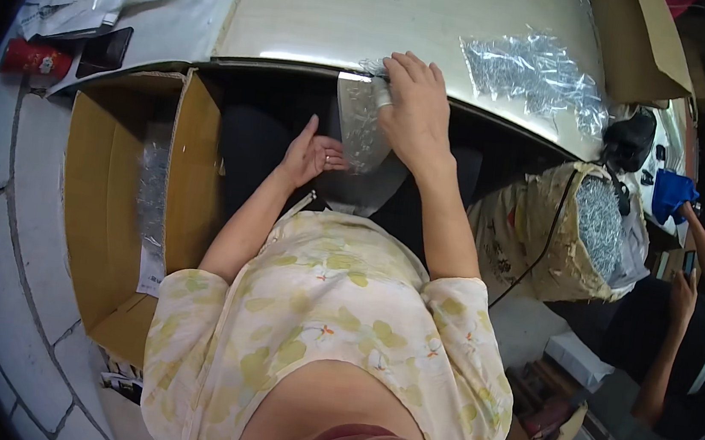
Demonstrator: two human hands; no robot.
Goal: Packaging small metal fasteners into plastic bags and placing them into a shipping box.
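Clear bag point(365, 153) holding small pieces point(362, 123), left grip point(312, 159) apart, right grip point(418, 111) unclear, sack point(551, 235) of metal bits point(599, 224)

R hand point(415, 115) is covering part of the clear bag point(357, 126), hiding its own grip; metal bits point(359, 154) inside are showing too small to ID. Whether L hand point(311, 158) is touching the bag: unclear. Top edge is cutting off the tabletop point(339, 21) & a cardboard box point(642, 44), upper R. Co-worker point(696, 342), far R, is blending w/ the dark rim.
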